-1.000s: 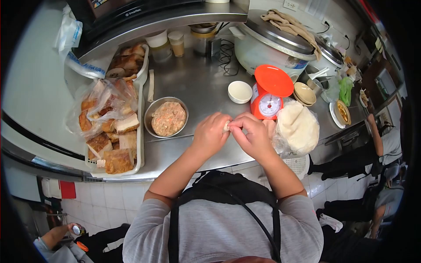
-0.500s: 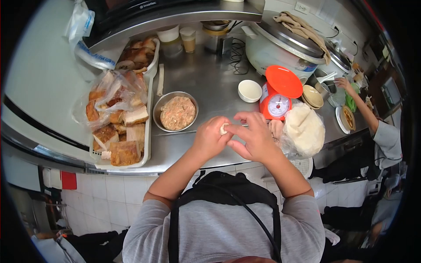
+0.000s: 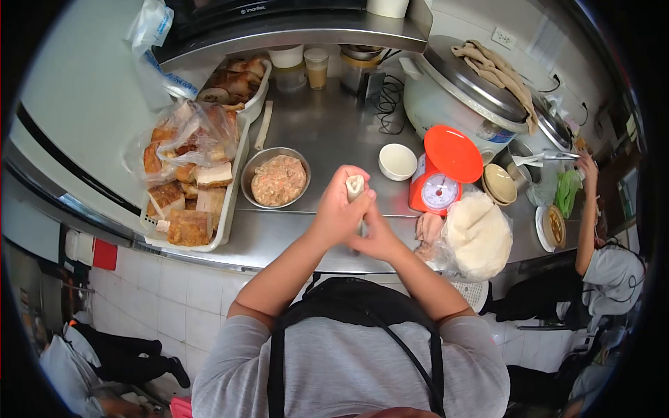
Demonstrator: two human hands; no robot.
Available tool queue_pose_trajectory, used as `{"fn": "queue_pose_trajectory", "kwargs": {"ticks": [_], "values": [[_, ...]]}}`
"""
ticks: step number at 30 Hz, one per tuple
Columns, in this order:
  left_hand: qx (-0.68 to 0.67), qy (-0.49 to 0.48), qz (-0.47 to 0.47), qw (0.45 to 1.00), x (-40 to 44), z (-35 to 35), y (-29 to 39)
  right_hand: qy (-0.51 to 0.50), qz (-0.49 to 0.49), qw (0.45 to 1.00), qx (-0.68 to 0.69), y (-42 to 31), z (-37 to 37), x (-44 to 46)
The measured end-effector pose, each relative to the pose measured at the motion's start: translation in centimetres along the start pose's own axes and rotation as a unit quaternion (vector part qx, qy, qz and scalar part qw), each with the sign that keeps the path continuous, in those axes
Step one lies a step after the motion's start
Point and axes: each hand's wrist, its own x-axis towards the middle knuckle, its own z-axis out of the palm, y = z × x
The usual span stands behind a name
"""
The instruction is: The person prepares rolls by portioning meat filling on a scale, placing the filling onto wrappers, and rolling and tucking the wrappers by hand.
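Observation:
My left hand (image 3: 332, 210) is closed around a small white wrapper roll (image 3: 355, 185), whose folded open end sticks up between thumb and fingers. Against it presses my right hand (image 3: 377, 230), its fingers closed together over the lower part of the roll, which is mostly hidden. Left of the hands, a metal bowl (image 3: 247, 188) holds a mound of pinkish minced filling (image 3: 279, 180). To the right lies a stack of thin round white wrappers (image 3: 478, 235) in clear plastic, beside some pale pink pieces of meat (image 3: 429, 228).
A red kitchen scale (image 3: 425, 189) and a white bowl (image 3: 398, 161) stand ahead right, before a large lidded cooker (image 3: 446, 97). At left a white tray (image 3: 230, 202) carries roasted pork chunks (image 3: 190, 227), partly under plastic. A co-worker's arm (image 3: 587, 209) reaches over the counter's right end.
My right hand has turned inward and closed against my left; before, its fingers were spread. More of the white roll now shows above my left hand. The view has shifted slightly.

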Motion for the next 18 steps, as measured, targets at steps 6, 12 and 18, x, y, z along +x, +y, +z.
{"fn": "queue_pose_trajectory", "kwargs": {"ticks": [6, 12, 18], "values": [[-0.075, -0.128, -0.128, 0.981, 1.1, 0.5, 0.6, -0.317, 0.282, 0.901, 0.093, 1.0, -6.0, 2.0], [0.044, -0.026, -0.017, 0.999, 1.3, 2.9, -0.9, -0.051, -0.064, 0.990, -0.117, -3.6, -8.4, 1.6], [0.215, -0.003, 0.012, 0.977, 1.6, 4.6, -1.0, -0.086, -0.197, 0.929, -0.302, -7.8, -9.3, 2.9]]}}
